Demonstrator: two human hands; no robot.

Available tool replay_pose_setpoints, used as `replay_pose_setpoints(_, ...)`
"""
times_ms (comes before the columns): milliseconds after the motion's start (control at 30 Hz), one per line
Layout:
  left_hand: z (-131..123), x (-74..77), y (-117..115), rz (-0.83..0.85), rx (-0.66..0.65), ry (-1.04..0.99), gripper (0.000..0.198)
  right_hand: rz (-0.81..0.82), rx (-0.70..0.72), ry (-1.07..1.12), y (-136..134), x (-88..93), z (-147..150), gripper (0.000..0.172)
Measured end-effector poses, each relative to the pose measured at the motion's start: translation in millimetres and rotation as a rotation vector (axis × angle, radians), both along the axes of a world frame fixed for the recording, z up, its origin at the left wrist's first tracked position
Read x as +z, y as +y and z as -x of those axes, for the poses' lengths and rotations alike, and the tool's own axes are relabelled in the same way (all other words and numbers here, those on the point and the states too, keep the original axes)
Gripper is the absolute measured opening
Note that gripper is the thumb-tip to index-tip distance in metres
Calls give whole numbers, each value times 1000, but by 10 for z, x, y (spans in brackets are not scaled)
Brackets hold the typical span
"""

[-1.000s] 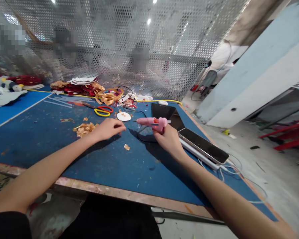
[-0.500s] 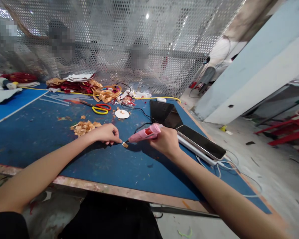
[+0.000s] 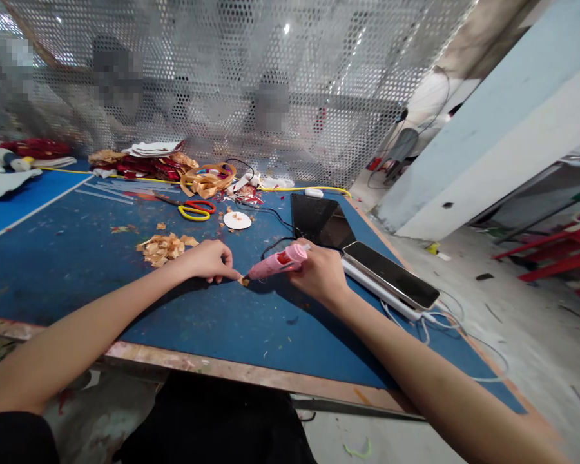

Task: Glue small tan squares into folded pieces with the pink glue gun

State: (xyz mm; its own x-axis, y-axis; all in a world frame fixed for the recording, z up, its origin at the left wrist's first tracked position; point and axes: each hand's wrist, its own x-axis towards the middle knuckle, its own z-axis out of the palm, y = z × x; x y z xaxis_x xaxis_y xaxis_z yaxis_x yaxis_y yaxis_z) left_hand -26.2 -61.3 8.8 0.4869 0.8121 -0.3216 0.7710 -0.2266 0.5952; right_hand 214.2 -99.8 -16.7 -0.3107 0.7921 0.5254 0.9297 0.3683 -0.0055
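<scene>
A pink hot glue gun [image 3: 279, 262] is gripped in my right hand [image 3: 321, 274], its dark nozzle pointing left and down. The nozzle tip meets a small piece of tan paper [image 3: 244, 282] lying on the blue table mat. From the other side my left hand [image 3: 212, 260] reaches in, its outstretched fingertip on the left edge of that piece while the other fingers curl under. Just behind my left wrist lies a heap of tan paper scraps [image 3: 163, 250]. A white oval disc [image 3: 236, 221] with bits of tan on it lies beyond the hands.
Scissors [image 3: 194, 210] with red and yellow handles and several clear glue sticks [image 3: 116, 193] lie farther back. A black tablet [image 3: 319, 219], a phone [image 3: 391, 274] and white cables flank my right hand. Red and tan material [image 3: 149, 166] is piled before the perforated metal screen [image 3: 232, 96].
My left fingertip has shifted slightly right onto the paper piece. The glue gun has tilted a little and its nozzle now meets the piece.
</scene>
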Motion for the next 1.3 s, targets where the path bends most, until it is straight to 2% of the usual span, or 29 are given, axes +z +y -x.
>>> replay_pose_setpoints(467,2,-16,3,-18,-10,2,27,37,-8,-79,9,26,-19,17)
replay_pose_setpoints(867,5,-30,23,-19,-14,3,28,-1,-47,-202,-126,224,52,26)
replay_pose_setpoints(1033,10,-36,31,-18,-14,-8,32,-62,46,-252,-182,291,51,23)
replay_pose_setpoints(1133,6,-28,28,-9,-9,-13,34,-85,102,-240,-179,292,27,14)
replay_pose_setpoints(1200,3,-19,22,-2,-5,-16,35,-77,80,-194,-140,270,-12,10)
replay_pose_setpoints(1300,2,-10,16,9,-4,-21,36,-48,-64,-32,-40,214,-82,12)
